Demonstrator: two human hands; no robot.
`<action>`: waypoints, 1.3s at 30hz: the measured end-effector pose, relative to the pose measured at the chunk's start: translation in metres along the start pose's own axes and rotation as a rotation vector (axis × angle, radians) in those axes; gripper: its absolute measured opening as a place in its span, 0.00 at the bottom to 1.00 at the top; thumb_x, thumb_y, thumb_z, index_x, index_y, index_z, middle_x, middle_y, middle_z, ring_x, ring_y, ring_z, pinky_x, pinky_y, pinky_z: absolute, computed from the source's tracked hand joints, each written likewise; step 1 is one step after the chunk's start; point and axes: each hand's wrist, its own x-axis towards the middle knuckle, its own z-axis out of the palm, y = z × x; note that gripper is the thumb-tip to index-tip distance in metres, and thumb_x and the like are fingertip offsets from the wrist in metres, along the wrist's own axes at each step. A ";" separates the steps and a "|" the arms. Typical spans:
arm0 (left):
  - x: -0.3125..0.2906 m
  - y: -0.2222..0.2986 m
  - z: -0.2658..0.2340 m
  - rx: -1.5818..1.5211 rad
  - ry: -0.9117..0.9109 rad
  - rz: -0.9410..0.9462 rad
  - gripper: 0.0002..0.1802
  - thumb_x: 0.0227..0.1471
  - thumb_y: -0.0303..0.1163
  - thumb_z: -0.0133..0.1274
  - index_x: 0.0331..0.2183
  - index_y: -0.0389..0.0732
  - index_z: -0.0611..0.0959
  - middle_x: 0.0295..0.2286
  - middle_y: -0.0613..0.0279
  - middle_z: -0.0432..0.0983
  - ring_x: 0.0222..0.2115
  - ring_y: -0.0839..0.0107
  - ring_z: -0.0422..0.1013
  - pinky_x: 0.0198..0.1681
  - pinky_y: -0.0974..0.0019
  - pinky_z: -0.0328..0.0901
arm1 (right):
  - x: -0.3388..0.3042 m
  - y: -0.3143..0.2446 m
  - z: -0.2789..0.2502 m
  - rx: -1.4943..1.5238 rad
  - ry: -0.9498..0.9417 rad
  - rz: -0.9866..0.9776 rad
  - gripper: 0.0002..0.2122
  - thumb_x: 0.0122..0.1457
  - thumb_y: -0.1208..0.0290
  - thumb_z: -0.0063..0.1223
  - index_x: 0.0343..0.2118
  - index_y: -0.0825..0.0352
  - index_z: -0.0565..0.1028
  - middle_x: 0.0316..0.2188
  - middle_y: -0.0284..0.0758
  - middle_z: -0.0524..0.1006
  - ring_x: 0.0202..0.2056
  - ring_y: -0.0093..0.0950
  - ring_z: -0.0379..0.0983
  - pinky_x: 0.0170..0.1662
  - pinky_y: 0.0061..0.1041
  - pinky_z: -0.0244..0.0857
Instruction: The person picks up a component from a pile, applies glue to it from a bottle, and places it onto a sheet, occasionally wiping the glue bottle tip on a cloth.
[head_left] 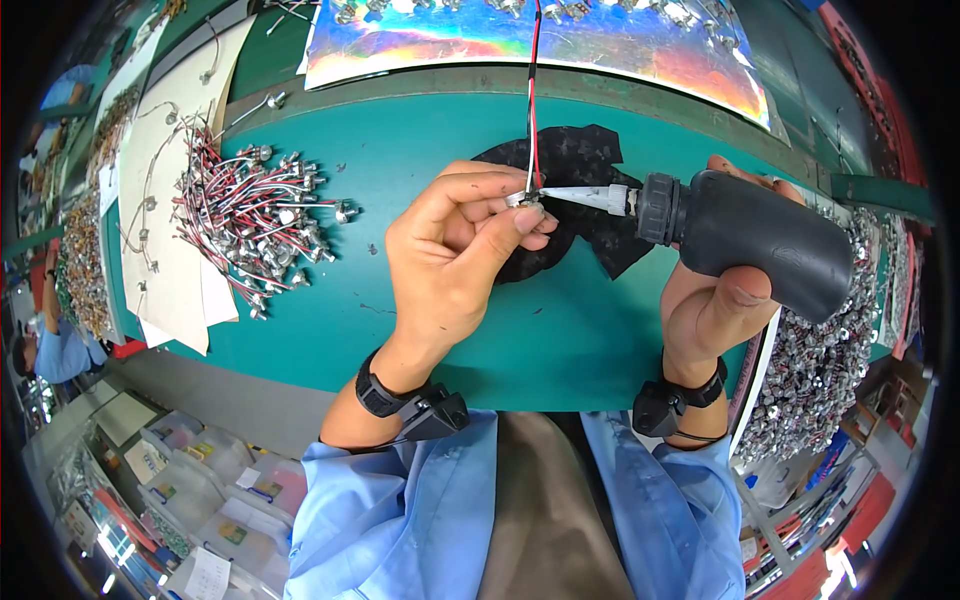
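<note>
My left hand (445, 260) pinches a small metal part with wires (523, 199) between thumb and fingers, above the green work mat (420, 130). Its red and white wires (533, 125) stretch away toward the far side. In my right hand (697, 315) lies a black squeeze bottle (765, 235), gripped round its body and tipped sideways. The bottle's pale tapered nozzle (592, 197) points left, with its tip at the metal part; whether they touch I cannot tell. Beneath both hands a black cloth (605, 245) is spread, partly covered by them.
To the left, a heap of wired metal parts (262, 225) rests partly on cream cardboard (190, 130). A shiny rainbow-coloured sheet (450, 45) carries more parts at the back. At right stands a tray of many parts (810, 370). Clear plastic boxes (215, 470) sit lower left; a person (62, 345) is at far left.
</note>
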 end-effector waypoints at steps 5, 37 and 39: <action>-0.001 0.000 -0.001 -0.013 -0.007 -0.026 0.09 0.44 0.15 0.47 0.34 0.27 0.71 0.32 0.53 0.68 0.29 0.66 0.72 0.31 0.70 0.70 | 0.001 -0.001 0.000 0.006 0.005 0.010 0.35 0.48 0.47 0.46 0.49 0.74 0.54 0.40 0.44 0.68 0.44 0.37 0.64 0.50 0.36 0.54; 0.060 0.058 0.017 0.388 0.060 0.011 0.12 0.44 0.26 0.51 0.33 0.31 0.72 0.28 0.51 0.73 0.28 0.68 0.71 0.30 0.72 0.66 | 0.044 0.030 -0.066 0.252 0.419 0.269 0.14 0.55 0.59 0.44 0.32 0.69 0.67 0.25 0.33 0.70 0.23 0.19 0.63 0.24 0.18 0.57; 0.095 0.054 0.032 0.513 0.054 0.055 0.11 0.43 0.26 0.52 0.32 0.31 0.73 0.27 0.53 0.73 0.27 0.69 0.71 0.30 0.72 0.65 | 0.046 0.039 -0.083 0.248 0.464 0.253 0.14 0.55 0.60 0.44 0.30 0.68 0.67 0.23 0.31 0.69 0.21 0.19 0.62 0.24 0.18 0.57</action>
